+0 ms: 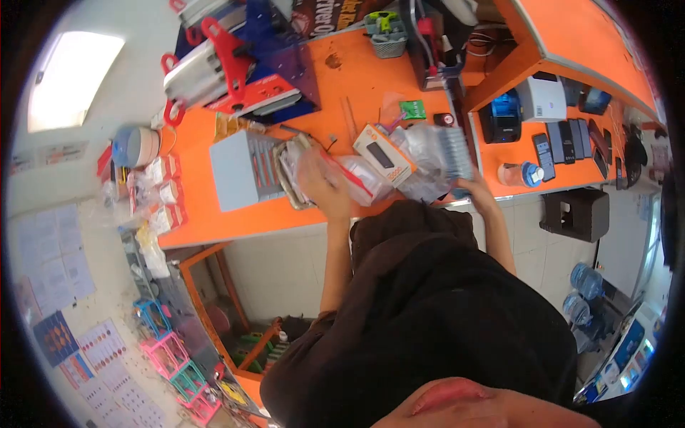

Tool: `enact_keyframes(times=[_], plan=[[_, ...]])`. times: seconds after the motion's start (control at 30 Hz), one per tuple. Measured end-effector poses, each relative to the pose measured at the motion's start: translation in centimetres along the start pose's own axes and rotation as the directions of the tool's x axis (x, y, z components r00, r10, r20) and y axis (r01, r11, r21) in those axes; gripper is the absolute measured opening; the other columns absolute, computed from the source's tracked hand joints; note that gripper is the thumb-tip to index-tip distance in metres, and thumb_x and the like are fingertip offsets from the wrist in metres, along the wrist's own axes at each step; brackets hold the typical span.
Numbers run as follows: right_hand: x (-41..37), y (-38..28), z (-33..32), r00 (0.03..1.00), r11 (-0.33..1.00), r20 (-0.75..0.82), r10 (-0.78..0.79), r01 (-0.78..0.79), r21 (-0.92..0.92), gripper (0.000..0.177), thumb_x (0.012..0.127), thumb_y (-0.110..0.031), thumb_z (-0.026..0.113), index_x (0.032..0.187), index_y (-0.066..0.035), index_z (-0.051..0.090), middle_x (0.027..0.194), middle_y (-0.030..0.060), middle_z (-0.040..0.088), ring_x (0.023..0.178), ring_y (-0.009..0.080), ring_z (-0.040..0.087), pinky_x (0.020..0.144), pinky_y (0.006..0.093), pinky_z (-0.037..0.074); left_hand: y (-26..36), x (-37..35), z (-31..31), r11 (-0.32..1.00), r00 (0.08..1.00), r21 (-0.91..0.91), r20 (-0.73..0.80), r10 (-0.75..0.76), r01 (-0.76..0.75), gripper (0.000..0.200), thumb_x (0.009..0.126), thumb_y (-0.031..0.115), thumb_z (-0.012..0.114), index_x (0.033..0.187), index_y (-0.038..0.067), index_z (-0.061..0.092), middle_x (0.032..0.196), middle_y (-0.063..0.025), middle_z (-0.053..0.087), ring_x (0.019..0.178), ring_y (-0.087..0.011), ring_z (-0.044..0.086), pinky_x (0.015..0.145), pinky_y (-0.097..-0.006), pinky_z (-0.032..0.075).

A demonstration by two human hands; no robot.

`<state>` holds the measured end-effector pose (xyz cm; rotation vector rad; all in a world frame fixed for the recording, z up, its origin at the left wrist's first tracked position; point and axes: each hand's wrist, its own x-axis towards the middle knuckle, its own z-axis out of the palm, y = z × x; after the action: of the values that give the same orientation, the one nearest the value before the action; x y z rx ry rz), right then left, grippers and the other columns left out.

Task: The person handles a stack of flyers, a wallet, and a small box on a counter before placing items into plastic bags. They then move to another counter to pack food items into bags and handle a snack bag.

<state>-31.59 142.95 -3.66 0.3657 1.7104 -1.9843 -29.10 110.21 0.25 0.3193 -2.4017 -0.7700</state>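
My left hand (pixel 327 190) reaches over the orange counter at a beige-rimmed basket (pixel 291 194). Its fingers are smeared by motion and partly covered by clear plastic, so their grip cannot be made out. Right of that hand lies a clear plastic bag (pixel 362 178) with a red strip. A white and orange box (pixel 385 155) with a dark device pictured on it rests beside the bag. My right hand (pixel 479 195) is closed at the lower edge of a ribbed clear plastic pack (pixel 455 153). Crumpled clear plastic (pixel 424 160) lies between the box and the pack.
A grey-blue case (pixel 239 171) stands left of the basket. Behind are a red and white tool stand (pixel 207 71), a green packet (pixel 412 109) and a small grey basket (pixel 387 44). To the right are a bottle (pixel 519 175), several phones (pixel 564 139) and an orange shelf (pixel 510 75).
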Motion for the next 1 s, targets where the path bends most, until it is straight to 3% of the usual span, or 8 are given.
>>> enact_keyframes(times=[0.07,0.13,0.33,0.4,0.47,0.67,0.87,1.0], plan=[[-1.6,0.2,-2.3,0.99,0.972,-0.118,-0.071,0.042,-0.233,0.055,0.071,-0.007,0.061,0.124,-0.002,0.047,0.096,0.0069,0.061,0.082,0.0148,0.058,0.073,0.0292,0.047,-4.1,-2.1,-1.7,0.987,0.985,0.078,-0.114,-0.133,0.142,0.057,0.077,0.012,0.062,0.127,-0.005,0.039,0.123,-0.0225,0.042,0.118,-0.0379,0.037,0.1,-0.0422,0.03],[-3.9,-0.4,-3.4,0.993,0.97,-0.115,-0.02,-0.009,-0.244,0.062,0.066,-0.008,0.061,0.126,-0.003,0.047,0.093,0.0051,0.06,0.082,0.0136,0.057,0.072,0.0282,0.046,-6.9,-3.8,-3.2,0.75,0.74,-0.036,-0.133,-0.659,0.661,0.05,0.084,0.014,0.058,0.125,-0.006,0.037,0.123,-0.026,0.036,0.115,-0.0369,0.037,0.099,-0.0422,0.031],[-6.2,1.9,-2.6,0.982,0.921,0.083,0.169,-0.128,-0.369,0.07,0.062,-0.006,0.06,0.131,-0.001,0.044,0.092,0.004,0.059,0.078,0.0117,0.054,0.071,0.0229,0.042,-11.9,-4.9,-9.2,0.749,0.596,-0.116,-0.531,-0.602,0.653,0.04,0.09,0.022,0.053,0.113,-0.007,0.039,0.117,-0.0214,0.037,0.109,-0.0289,0.038,0.091,-0.0428,0.036],[-5.5,2.4,-1.4,0.958,0.839,0.126,0.256,-0.155,-0.522,0.075,0.057,-0.008,0.063,0.13,-0.004,0.046,0.096,0.0081,0.063,0.084,0.0182,0.059,0.077,0.0291,0.046,-16.2,-3.6,-12.1,0.719,0.572,-0.369,-0.439,-0.693,0.588,0.043,0.093,0.028,0.049,0.116,-0.007,0.041,0.117,-0.0187,0.042,0.11,-0.0276,0.041,0.095,-0.0404,0.033],[-3.8,5.2,-0.3,0.873,0.493,0.485,0.054,0.399,-0.773,0.076,0.054,-0.009,0.064,0.128,-0.006,0.048,0.105,0.0134,0.064,0.094,0.0283,0.061,0.086,0.0364,0.046,-18.8,-0.6,-14.6,0.614,0.585,-0.559,-0.259,-0.768,0.557,0.052,0.092,0.036,0.051,0.122,-0.006,0.043,0.124,-0.0155,0.045,0.115,-0.0262,0.043,0.1,-0.037,0.031],[0.6,13.4,7.8,0.882,0.471,0.464,0.079,0.377,-0.797,0.074,0.053,-0.008,0.063,0.126,-0.008,0.05,0.113,0.0166,0.059,0.105,0.035,0.056,0.094,0.0403,0.043,-23.0,7.0,-16.4,0.682,0.784,-0.387,0.335,-0.523,0.62,0.06,0.087,0.037,0.061,0.129,-0.002,0.043,0.13,-0.0127,0.044,0.122,-0.0236,0.041,0.103,-0.0357,0.03],[1.0,15.9,11.5,0.738,0.331,0.526,-0.422,0.666,-0.669,0.063,0.062,0.005,0.06,0.124,-0.006,0.05,0.118,0.0155,0.051,0.117,0.0359,0.045,0.096,0.0421,0.04,-23.3,7.1,-15.6,0.454,0.697,-0.532,0.483,-0.531,0.715,0.054,0.087,0.022,0.062,0.129,-0.004,0.039,0.127,-0.0136,0.047,0.118,-0.0245,0.044,0.1,-0.041,0.035],[-1.3,15.4,12.3,0.8,0.384,0.28,-0.53,0.521,-0.762,0.059,0.066,0.006,0.061,0.122,-0.005,0.05,0.114,0.0174,0.051,0.11,0.037,0.049,0.092,0.0414,0.042,-21.9,5.5,-17.3,0.289,0.652,-0.631,0.471,-0.594,0.72,0.06,0.087,0.016,0.064,0.135,-0.003,0.035,0.13,-0.0133,0.045,0.118,-0.0229,0.044,0.098,-0.0367,0.037]])
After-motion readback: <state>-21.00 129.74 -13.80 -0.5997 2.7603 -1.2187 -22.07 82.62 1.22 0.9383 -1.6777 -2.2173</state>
